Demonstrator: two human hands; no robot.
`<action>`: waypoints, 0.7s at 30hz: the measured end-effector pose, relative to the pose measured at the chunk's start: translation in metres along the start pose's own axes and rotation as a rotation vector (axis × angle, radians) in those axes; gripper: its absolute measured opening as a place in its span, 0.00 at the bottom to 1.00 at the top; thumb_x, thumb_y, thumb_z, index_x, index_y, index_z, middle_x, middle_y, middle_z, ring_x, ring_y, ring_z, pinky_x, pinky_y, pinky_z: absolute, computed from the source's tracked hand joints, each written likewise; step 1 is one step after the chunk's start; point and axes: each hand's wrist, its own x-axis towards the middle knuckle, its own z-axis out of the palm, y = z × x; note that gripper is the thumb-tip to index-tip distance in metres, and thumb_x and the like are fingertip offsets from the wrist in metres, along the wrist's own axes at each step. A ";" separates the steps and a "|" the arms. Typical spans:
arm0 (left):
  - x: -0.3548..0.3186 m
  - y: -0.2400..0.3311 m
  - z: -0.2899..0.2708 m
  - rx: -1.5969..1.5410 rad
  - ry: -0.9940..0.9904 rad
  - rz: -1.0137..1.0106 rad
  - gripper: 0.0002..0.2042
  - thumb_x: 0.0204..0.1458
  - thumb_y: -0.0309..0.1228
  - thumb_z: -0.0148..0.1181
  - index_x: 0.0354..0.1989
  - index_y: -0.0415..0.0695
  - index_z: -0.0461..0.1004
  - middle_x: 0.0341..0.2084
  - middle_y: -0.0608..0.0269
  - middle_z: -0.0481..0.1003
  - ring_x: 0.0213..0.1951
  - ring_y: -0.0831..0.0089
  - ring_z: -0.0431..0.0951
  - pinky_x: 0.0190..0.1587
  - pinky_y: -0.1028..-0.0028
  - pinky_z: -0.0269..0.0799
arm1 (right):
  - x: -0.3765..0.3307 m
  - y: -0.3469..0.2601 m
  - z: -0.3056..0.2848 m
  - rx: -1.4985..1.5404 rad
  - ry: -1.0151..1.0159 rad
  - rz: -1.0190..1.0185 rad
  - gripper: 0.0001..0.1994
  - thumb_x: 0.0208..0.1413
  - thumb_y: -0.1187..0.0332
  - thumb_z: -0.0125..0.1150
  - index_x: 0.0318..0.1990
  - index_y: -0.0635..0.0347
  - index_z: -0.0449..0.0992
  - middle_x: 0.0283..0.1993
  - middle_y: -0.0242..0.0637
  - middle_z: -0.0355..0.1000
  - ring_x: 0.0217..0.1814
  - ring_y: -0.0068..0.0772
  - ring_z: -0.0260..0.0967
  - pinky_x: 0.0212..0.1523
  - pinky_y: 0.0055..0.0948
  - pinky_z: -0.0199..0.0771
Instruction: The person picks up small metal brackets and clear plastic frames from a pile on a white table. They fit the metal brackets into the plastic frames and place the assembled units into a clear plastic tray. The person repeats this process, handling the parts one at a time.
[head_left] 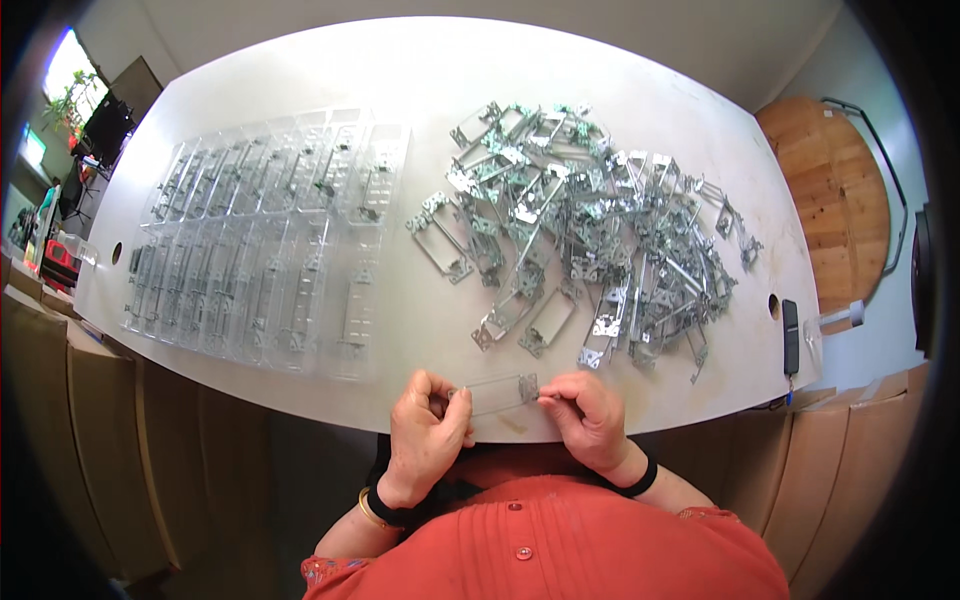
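Close to the table's front edge, both hands hold a slim rectangular metal frame (pixel 527 387) with a plate at its end, level just above the tabletop. My left hand (pixel 430 425) pinches its left end between thumb and curled fingers. At the right end, my right hand (pixel 588 415) is closed, thumb and fingertips on the plate's edge. What part lies inside the fingers is hidden. Beyond the hands spreads a loose pile of similar metal frames (pixel 640 220). On the left, clear plastic trays (pixel 378 240) hold more such frames in rows of narrow compartments.
The white table (pixel 430 70) has a curved far edge. A dark, flat, oblong object (pixel 791 338) lies at its right edge. Cardboard boxes (pixel 100 430) stand below on both sides. A round wooden board (pixel 830 200) leans against the right wall.
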 end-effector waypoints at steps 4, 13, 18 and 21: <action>0.001 -0.002 0.000 -0.030 0.017 0.000 0.09 0.68 0.25 0.66 0.39 0.39 0.69 0.21 0.65 0.78 0.22 0.81 0.81 0.23 0.77 0.78 | 0.001 0.001 0.002 -0.040 0.012 -0.045 0.10 0.59 0.82 0.74 0.46 0.60 0.83 0.41 0.44 0.84 0.39 0.47 0.83 0.39 0.37 0.82; 0.000 -0.006 -0.001 -0.039 0.007 -0.001 0.09 0.68 0.25 0.66 0.40 0.37 0.70 0.24 0.62 0.80 0.24 0.78 0.84 0.25 0.74 0.83 | -0.004 -0.001 0.003 -0.001 0.010 0.003 0.09 0.61 0.78 0.76 0.47 0.59 0.85 0.42 0.43 0.85 0.40 0.45 0.85 0.40 0.36 0.84; 0.001 -0.008 0.000 -0.052 0.002 0.005 0.09 0.67 0.26 0.67 0.40 0.37 0.71 0.24 0.62 0.80 0.24 0.78 0.83 0.24 0.75 0.82 | -0.005 0.001 0.003 -0.003 -0.009 0.027 0.09 0.60 0.79 0.77 0.45 0.59 0.85 0.42 0.43 0.85 0.40 0.45 0.85 0.40 0.36 0.84; 0.000 -0.007 0.000 -0.051 0.007 0.017 0.09 0.67 0.26 0.67 0.40 0.37 0.71 0.23 0.62 0.80 0.24 0.78 0.83 0.24 0.75 0.80 | -0.005 -0.002 0.003 0.001 -0.009 0.043 0.09 0.60 0.79 0.77 0.45 0.60 0.84 0.41 0.43 0.85 0.39 0.46 0.85 0.40 0.37 0.84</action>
